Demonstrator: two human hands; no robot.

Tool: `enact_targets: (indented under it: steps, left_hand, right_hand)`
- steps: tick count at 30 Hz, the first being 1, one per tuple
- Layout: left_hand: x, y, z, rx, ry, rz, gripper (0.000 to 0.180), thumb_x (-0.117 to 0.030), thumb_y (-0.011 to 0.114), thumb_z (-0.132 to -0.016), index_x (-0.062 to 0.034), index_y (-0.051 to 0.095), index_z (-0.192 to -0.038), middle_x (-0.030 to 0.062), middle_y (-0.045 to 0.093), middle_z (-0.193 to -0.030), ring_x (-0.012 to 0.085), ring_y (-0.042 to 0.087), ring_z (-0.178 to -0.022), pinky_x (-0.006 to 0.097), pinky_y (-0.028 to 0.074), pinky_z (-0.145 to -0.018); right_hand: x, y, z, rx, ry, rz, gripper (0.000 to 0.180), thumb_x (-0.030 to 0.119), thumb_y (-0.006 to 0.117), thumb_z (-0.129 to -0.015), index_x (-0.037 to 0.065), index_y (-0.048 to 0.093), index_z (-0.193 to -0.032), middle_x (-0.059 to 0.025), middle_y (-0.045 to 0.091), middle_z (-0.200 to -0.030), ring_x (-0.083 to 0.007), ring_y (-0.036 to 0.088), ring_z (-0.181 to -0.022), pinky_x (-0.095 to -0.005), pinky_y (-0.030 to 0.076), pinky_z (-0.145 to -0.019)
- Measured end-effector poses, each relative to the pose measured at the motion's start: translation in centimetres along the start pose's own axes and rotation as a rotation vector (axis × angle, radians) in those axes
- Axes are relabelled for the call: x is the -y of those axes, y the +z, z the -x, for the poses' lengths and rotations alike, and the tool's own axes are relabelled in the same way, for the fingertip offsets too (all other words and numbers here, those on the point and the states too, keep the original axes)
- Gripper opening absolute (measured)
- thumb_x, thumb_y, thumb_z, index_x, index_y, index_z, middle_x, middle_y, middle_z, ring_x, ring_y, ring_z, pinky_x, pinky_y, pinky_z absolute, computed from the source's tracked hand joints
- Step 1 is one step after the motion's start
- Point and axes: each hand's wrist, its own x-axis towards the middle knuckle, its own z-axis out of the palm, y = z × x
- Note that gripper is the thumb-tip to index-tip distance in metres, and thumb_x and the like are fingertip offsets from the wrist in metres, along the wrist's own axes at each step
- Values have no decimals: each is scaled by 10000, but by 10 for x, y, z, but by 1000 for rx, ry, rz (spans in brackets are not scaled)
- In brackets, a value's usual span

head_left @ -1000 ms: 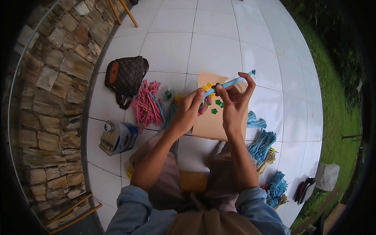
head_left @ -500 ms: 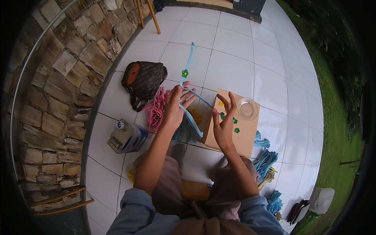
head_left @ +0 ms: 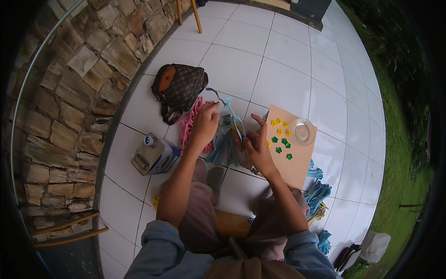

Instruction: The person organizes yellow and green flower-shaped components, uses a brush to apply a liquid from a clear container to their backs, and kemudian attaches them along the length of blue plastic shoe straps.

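This is an outdoor terrace or porch of a home. The floor [head_left: 297,60] is laid with large white tiles, a rough stone wall [head_left: 60,102] runs along the left, and a lawn [head_left: 395,153] borders the right edge. A handbag [head_left: 179,88] and craft materials lie spread out directly on the tiles.

Brown patterned bag [head_left: 180,88], white plastic jug [head_left: 154,156], clear glass dish [head_left: 303,131], stone wall [head_left: 60,107], grass [head_left: 402,153]
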Motion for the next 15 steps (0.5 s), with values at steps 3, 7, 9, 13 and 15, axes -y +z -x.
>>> enact_targets:
  steps: [3,7,9,13,15]
  left_hand:
    - [-34,4,13,-168,216,-330,621,52,507,-697,-96,382,-1287,114,456,-1208,325,347,-1234,487,252,-1045]
    - [-58,15,16,91,485,-268,672,58,582,-641,-106,384,-1261,104,513,-1108,256,430,-1167,492,229,-1058]
    - [-60,20,17,274,407,-139,485,16,574,-690,-108,469,-1146,61,586,-945,246,559,-967,469,312,-1000]
    - [-60,16,18,269,432,-74,118,-55,510,-775,-49,510,-893,134,569,-775,304,568,-719,418,434,-633]
    - [-67,12,17,296,325,-34,105,-51,489,-790,-43,500,-894,144,556,-734,315,562,-672,417,426,-605]
  right_hand:
    - [14,-15,6,-85,-26,21,536,-37,374,-876,98,132,-1334,-91,561,-843,-116,506,-634,-236,425,-581]
    - [10,-26,9,5,-21,107,536,-45,376,-873,100,141,-1332,-102,560,-841,-115,512,-643,-238,430,-598]
    - [16,-30,14,40,63,-21,548,-38,410,-868,103,150,-1329,-101,572,-808,-112,522,-662,-243,435,-620]
    - [37,-60,23,114,127,100,538,1,500,-857,103,223,-1307,-74,593,-727,-100,536,-659,-237,434,-624]
    - [46,-88,31,97,148,131,511,11,503,-861,103,254,-1298,-71,596,-731,-105,538,-659,-237,431,-623]
